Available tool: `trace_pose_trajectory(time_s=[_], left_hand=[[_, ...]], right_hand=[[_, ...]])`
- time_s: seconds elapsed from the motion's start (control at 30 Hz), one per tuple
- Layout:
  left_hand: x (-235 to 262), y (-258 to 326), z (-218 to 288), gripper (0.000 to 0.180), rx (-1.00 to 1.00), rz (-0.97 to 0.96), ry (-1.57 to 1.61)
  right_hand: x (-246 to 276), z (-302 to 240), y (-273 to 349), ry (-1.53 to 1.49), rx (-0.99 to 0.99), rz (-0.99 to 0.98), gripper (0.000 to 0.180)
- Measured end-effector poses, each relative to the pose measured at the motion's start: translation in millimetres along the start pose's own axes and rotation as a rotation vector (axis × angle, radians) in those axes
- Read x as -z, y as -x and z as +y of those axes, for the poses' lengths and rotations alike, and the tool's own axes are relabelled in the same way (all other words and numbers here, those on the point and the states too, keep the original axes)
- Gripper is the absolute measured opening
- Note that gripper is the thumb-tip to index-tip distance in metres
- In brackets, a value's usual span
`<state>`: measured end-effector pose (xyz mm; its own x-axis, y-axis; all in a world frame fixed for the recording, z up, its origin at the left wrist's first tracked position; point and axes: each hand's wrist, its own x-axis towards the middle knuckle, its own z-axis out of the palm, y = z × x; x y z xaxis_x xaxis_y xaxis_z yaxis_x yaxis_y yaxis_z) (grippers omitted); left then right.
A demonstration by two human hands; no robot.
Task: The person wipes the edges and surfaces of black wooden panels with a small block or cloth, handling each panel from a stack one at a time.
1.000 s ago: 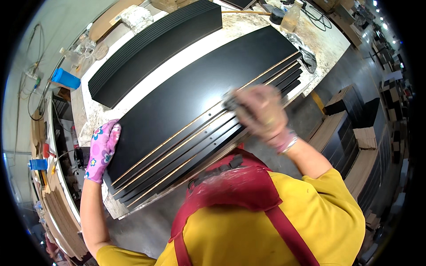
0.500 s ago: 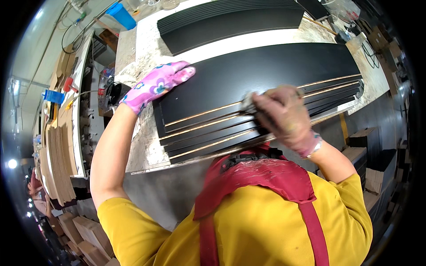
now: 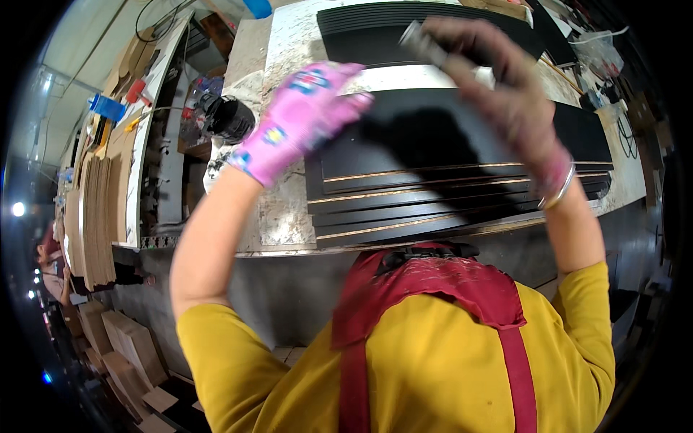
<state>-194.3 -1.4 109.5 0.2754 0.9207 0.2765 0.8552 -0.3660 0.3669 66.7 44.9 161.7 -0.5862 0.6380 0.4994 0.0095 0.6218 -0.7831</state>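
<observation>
Partly covered, the worktable (image 3: 274, 216) runs out of view at the top. Near its front edge lies the stepped black panel stack (image 3: 447, 155), its middle lost in shadow. The far black stack (image 3: 375, 40) is partly hidden behind the raised right hand (image 3: 502, 86); a pale strip of tabletop leaves room between the stacks. Well apart from that hand, the left hand (image 3: 307, 108) spreads thumb from fingers over the near stack's left end, contact unclear. Blurred, the right hand pinches a small grey piece (image 3: 422, 43), too smeared to identify.
</observation>
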Motion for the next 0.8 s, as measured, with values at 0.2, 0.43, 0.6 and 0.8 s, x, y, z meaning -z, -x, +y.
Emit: trace_pose_trajectory(time_s=[0.2,0.43,0.6,0.8], left_hand=[[-93,31,103,0.083,-0.056,0.034,0.018],[-79,18,107,0.076,0.023,-0.236,0.197],[-69,6,110,0.074,-0.086,-0.112,-0.129],[-71,17,109,0.078,0.116,-0.411,0.117]], right_hand=[[-64,-8,-48,0.258,0.292,-0.736,0.025],[-97,17,-61,0.369,0.576,-0.920,0.018],[-82,42,-97,0.627,0.523,-0.715,0.012],[-98,39,-59,0.371,0.654,-0.699,0.014]])
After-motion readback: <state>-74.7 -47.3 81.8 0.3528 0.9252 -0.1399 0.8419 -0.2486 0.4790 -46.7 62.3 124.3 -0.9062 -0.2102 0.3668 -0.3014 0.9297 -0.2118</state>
